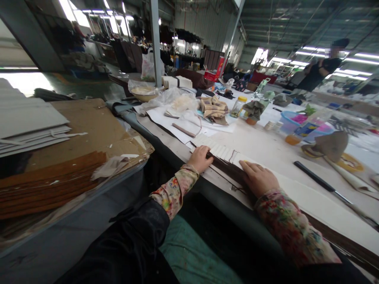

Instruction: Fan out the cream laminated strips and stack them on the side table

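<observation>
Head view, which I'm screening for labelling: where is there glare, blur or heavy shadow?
Head view: glare bleaches the floor patch at far left; head view: the standing person is blurred, the left hand and right hand look clearer; head view: deep shadow lies below the table.

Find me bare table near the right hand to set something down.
The tabletop looks bare between the right hand, the blue basin and the black-handled tool. It is crowded farther back, around the yellow-lidded jar and the plastic bags.
</observation>
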{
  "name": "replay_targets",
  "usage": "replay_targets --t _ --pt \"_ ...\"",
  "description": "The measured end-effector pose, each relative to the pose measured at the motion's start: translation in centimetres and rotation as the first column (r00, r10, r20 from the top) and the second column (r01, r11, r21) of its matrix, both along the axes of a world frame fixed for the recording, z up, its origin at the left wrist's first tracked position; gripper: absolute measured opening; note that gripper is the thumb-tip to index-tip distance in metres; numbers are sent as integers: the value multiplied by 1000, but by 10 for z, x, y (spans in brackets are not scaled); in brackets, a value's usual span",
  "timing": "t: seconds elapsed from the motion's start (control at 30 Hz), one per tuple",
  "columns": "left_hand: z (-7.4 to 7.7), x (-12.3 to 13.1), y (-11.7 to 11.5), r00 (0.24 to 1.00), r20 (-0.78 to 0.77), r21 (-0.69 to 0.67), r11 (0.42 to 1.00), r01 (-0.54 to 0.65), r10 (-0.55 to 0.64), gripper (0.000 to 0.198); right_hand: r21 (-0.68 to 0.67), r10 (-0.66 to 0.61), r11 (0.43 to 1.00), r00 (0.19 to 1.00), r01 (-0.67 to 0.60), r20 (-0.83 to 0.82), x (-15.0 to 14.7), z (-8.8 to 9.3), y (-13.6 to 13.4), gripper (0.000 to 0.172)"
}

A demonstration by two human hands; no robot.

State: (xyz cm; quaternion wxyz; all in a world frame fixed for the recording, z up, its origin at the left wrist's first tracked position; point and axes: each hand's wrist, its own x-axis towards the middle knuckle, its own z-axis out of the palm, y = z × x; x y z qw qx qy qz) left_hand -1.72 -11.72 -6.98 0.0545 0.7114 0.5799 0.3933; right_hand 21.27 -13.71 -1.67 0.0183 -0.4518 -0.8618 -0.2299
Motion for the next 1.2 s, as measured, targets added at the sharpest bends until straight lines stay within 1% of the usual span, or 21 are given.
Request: replay_targets --t 0.13,0.2,0.3,0.43,0.67,0.77,0.83,0.97,1.1,1.2 --pt "0 -2 0 999 28 13 1000 26 -27 41 -21 0 1000 1000 0 -3 -1 1 0 37" --pt "1 -7 1 999 13 8 999 40 -40 43 -25 5 1000 1000 -5 -14 0 1 0 37" --pt "1 -17 2 998 -42 -21 999 49 -50 40 -26 18 999 999 -19 -43 3 -2 1 38" --pt "4 -26 4 995 -68 -10 997 77 -77 29 -26 45 999 996 -47 -78 7 -6 4 39" --pt "8 -24 7 997 -60 3 999 41 -41 16 -28 43 999 994 -46 -104 5 -5 5 46" --pt "7 -23 7 998 -58 4 1000 18 -17 13 -38 37 998 993 -41 -109 4 -4 6 45" --pt "5 -23 6 999 -47 10 1000 6 -5 15 -40 45 998 993 -50 -111 4 -4 7 43" --pt "2 -26 6 1000 -23 11 1000 -11 11 27 -37 49 998 994 -53 -102 4 -4 7 41" --pt "2 -31 8 997 -80 -12 1000 -12 11 31 -42 46 998 991 -51 -122 5 -4 6 42" --pt "4 -35 10 991 -126 -66 996 -62 53 35 -50 54 997 984 -64 -170 7 -6 8 45"
